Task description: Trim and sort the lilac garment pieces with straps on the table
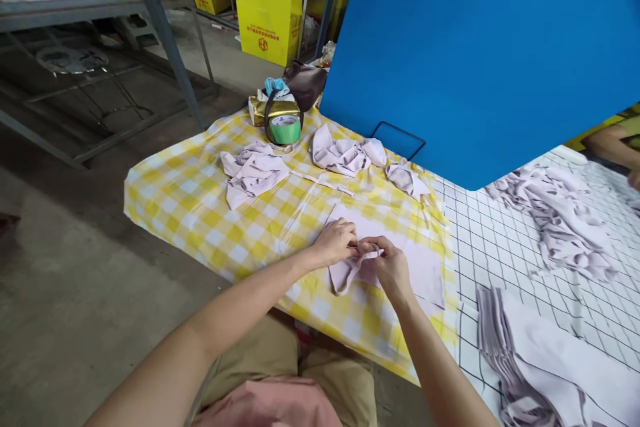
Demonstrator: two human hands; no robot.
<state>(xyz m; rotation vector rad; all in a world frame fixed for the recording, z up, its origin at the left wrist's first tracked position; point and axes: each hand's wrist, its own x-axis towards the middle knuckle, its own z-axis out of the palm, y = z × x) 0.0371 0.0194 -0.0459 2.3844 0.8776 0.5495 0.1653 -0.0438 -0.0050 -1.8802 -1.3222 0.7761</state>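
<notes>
My left hand (pixel 336 241) and my right hand (pixel 393 265) meet over the table, fingers pinched close together. Between them runs a narrow pale lilac fabric strap (pixel 354 271), whose loop droops toward me. A small dark bit shows at the fingertips, too small to name. Under both hands lies a flat pale lilac cloth piece (pixel 425 270). Farther back on the table are a crumpled lilac cloth (pixel 255 172), another crumpled cloth (pixel 337 152) and a smaller one (pixel 406 179). A loose thin strap (pixel 325 181) stretches between them.
A yellow checked tablecloth (pixel 175 193) covers my table. Green tape (pixel 285 129) stands at its back edge. A large blue panel (pixel 475 60) rises behind. On the white grid cloth (pixel 465 260) at right are stacked cloth pieces (pixel 560 353) and a cloth heap (pixel 565 213); another person's arm (pixel 613 147) shows beyond.
</notes>
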